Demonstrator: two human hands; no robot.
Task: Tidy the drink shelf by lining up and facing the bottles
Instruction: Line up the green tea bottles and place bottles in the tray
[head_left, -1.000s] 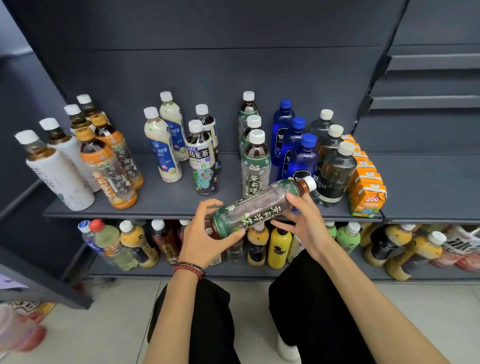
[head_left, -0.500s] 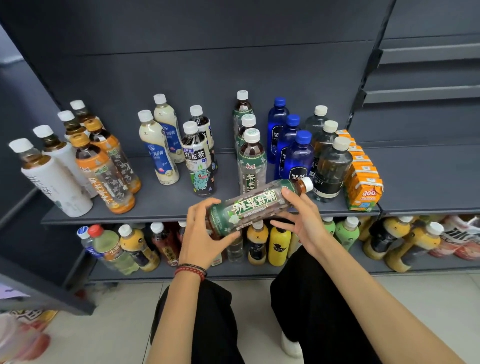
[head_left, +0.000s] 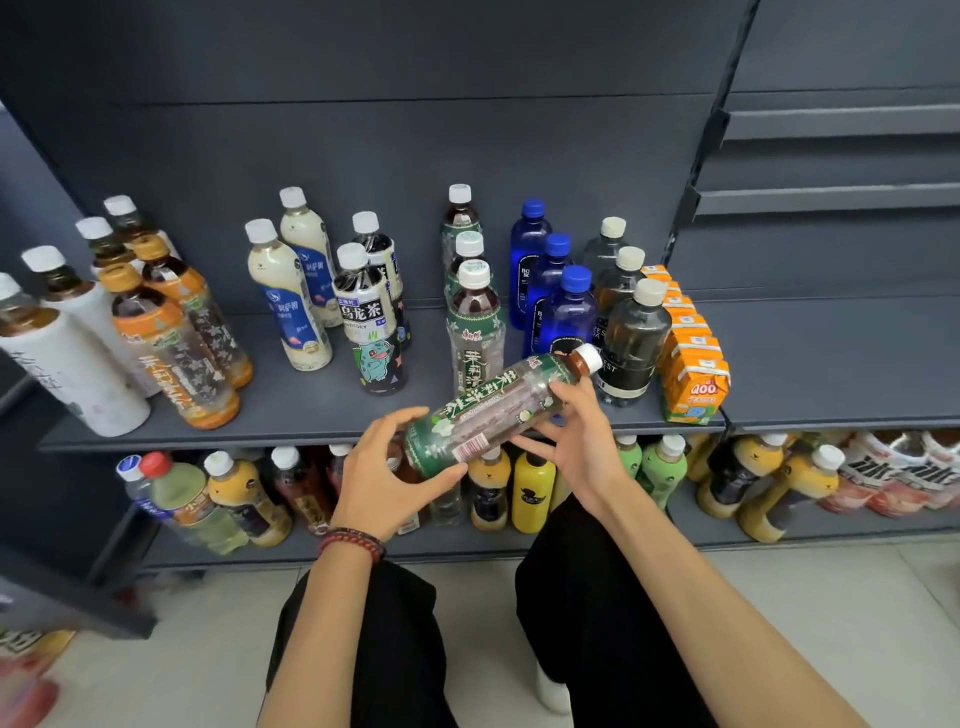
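I hold a green-labelled tea bottle (head_left: 498, 410) lying almost level in front of the grey shelf (head_left: 311, 415), its white cap pointing right. My left hand (head_left: 384, 473) grips its base end. My right hand (head_left: 576, 441) holds its upper half from below, fingers curled round it. Behind it a row of three matching green tea bottles (head_left: 475, 317) stands upright on the shelf. Blue bottles (head_left: 563, 312) and dark clear bottles (head_left: 634, 338) stand in rows to the right.
Further left stand black oolong bottles (head_left: 366, 317), milky bottles (head_left: 285, 296), orange-labelled bottles (head_left: 171, 343) and white bottles (head_left: 62, 364). Orange juice cartons (head_left: 693, 374) sit at the shelf's right end. The lower shelf (head_left: 727, 535) holds several more bottles. My knees are below.
The bottle has turned about its long axis in my hands, so the barcode side of the label now shows. Both hands stay on it in front of the shelf edge.
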